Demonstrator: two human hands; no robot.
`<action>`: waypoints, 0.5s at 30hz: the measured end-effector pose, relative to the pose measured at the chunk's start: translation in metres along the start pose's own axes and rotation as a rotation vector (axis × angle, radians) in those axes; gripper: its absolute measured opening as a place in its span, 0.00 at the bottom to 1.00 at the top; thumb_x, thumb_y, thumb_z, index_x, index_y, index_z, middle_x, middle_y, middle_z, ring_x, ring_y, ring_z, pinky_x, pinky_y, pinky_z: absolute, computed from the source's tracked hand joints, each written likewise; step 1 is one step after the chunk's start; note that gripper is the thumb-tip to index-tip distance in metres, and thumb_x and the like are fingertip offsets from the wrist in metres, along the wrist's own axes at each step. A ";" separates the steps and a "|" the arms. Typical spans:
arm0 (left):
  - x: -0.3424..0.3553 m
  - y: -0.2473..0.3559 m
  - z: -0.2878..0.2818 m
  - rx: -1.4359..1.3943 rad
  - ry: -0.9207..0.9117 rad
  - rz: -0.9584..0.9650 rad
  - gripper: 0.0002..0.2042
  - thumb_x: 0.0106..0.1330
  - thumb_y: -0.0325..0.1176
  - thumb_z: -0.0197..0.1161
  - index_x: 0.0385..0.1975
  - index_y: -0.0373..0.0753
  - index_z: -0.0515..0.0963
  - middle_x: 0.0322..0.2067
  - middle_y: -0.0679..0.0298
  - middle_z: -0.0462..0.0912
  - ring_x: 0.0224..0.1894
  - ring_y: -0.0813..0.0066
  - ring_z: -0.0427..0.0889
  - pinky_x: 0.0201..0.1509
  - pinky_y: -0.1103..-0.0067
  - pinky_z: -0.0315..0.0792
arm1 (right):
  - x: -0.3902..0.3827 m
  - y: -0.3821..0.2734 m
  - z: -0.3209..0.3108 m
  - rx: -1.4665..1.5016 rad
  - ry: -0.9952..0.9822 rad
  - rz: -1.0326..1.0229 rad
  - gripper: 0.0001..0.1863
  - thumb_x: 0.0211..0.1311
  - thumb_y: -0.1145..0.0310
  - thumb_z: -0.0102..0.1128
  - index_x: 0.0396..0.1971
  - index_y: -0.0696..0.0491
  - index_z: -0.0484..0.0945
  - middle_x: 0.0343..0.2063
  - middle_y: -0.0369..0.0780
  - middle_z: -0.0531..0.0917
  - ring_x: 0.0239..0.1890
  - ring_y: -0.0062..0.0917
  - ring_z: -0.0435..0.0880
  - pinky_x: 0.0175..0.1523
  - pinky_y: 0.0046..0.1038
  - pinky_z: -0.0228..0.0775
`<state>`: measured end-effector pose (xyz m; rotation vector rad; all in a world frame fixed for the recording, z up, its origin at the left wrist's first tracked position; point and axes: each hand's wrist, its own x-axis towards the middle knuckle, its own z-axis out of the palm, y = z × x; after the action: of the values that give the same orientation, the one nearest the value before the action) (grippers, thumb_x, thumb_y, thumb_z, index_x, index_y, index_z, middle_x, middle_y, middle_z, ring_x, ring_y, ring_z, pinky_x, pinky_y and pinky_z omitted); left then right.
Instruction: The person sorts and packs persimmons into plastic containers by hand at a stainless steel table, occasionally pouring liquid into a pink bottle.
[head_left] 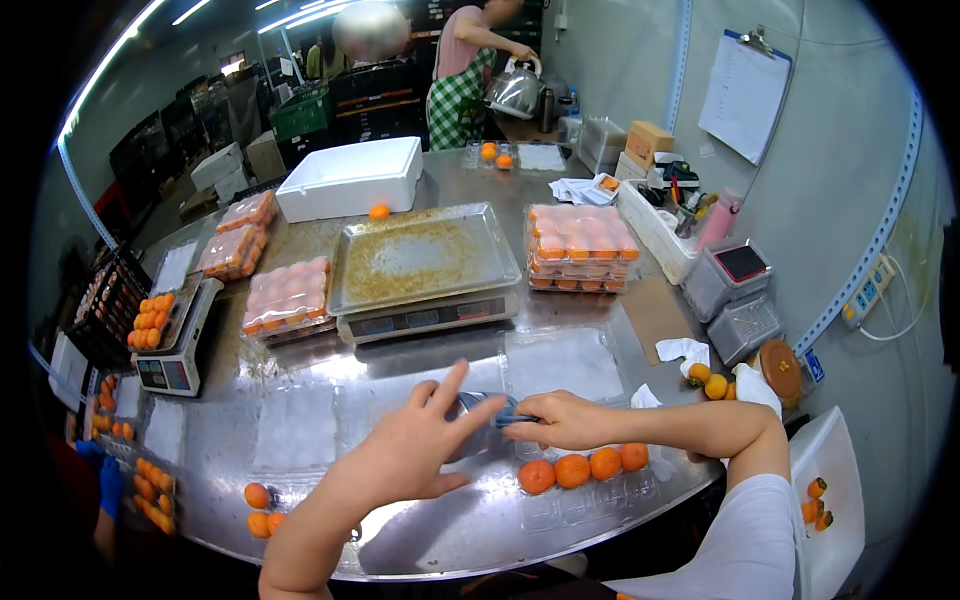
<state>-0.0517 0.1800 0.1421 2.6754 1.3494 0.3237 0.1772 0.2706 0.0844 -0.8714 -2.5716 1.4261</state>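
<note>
My left hand (415, 445) is raised over the table with its fingers spread and nothing in its palm. My right hand (560, 418) is closed on a small blue-grey thing (508, 411) beside the left fingers; its kind is unclear, partly hidden by my fingers. Just below my right forearm, a row of orange persimmons (572, 470) sits in a clear plastic tray (600, 503). Beyond my hands lies a clear tray with a white liner (563, 362). Left of my left forearm are a few loose persimmons (258, 496).
A flat-pan scale (425, 260) stands mid-table, with packed fruit trays (580, 240) to its right and more (288, 290) to its left. A white foam box (350, 178) is behind. Another person (465, 75) holds a kettle (515, 90). A blue-gloved hand (110, 485) shows at left.
</note>
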 end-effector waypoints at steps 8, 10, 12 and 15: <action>0.005 -0.004 -0.006 -0.078 -0.089 -0.040 0.31 0.44 0.36 0.69 0.53 0.48 0.69 0.45 0.52 0.71 0.43 0.51 0.75 0.43 0.65 0.76 | -0.005 -0.002 -0.009 0.072 -0.092 0.092 0.23 0.67 0.51 0.50 0.39 0.59 0.77 0.28 0.44 0.82 0.29 0.27 0.81 0.36 0.31 0.73; 0.006 -0.006 -0.003 -0.064 -0.028 -0.057 0.30 0.45 0.40 0.69 0.53 0.46 0.70 0.40 0.51 0.74 0.38 0.50 0.78 0.41 0.65 0.76 | -0.006 -0.003 -0.010 0.073 -0.100 0.106 0.23 0.67 0.51 0.50 0.39 0.60 0.77 0.29 0.45 0.82 0.29 0.27 0.81 0.36 0.30 0.73; 0.008 -0.003 -0.004 -0.116 -0.031 -0.203 0.29 0.48 0.46 0.67 0.52 0.43 0.71 0.35 0.50 0.77 0.33 0.48 0.79 0.38 0.64 0.77 | -0.008 -0.011 -0.012 0.075 -0.123 0.153 0.23 0.67 0.51 0.50 0.39 0.60 0.77 0.30 0.45 0.82 0.30 0.27 0.82 0.37 0.29 0.74; 0.009 -0.003 0.003 -0.126 -0.035 -0.413 0.32 0.51 0.55 0.64 0.52 0.41 0.71 0.31 0.48 0.79 0.28 0.45 0.80 0.35 0.62 0.76 | -0.010 -0.014 -0.010 0.157 -0.119 0.159 0.23 0.67 0.52 0.50 0.39 0.60 0.78 0.33 0.45 0.84 0.35 0.29 0.83 0.41 0.29 0.74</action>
<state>-0.0481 0.1894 0.1397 2.2193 1.7553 0.3000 0.1829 0.2675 0.1032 -1.0159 -2.4767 1.7467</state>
